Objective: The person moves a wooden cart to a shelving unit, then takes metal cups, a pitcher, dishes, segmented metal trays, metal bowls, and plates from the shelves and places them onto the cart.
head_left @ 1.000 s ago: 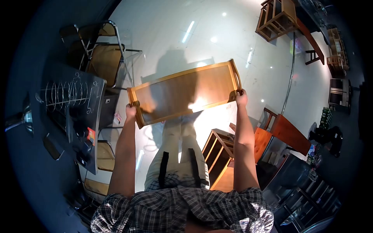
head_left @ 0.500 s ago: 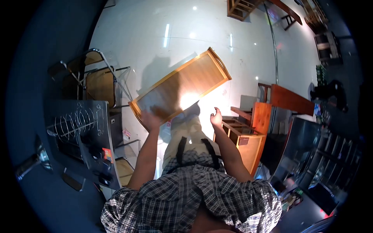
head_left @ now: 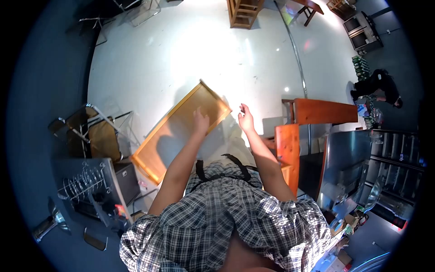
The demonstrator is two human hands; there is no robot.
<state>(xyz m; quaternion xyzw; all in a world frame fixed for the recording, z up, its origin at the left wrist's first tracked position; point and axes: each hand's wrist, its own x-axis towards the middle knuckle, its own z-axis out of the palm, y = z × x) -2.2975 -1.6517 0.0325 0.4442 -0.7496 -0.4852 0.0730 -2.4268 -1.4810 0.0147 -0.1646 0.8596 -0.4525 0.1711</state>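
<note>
A long, light-brown wooden panel with a pale frame and raised ends lies aslant in front of my legs. It may be the top of a piece of furniture; its underside is hidden. My left hand is over the panel's near side with fingers spread, and I see no grip on it. Off the panel's right end, my right hand hangs over the floor, fingers apart, holding nothing. Shadows from my arms and body fall across the wood.
Folding chairs and a board with wire coils stand at left. Reddish wooden benches and a dark screen-like panel are at right. A wooden stool stands farther off. A person bends near green bottles.
Both hands have moved forward, the left also rightward. The panel now sits lower left and more steeply slanted in view. My view has tilted up, showing more floor ahead.
</note>
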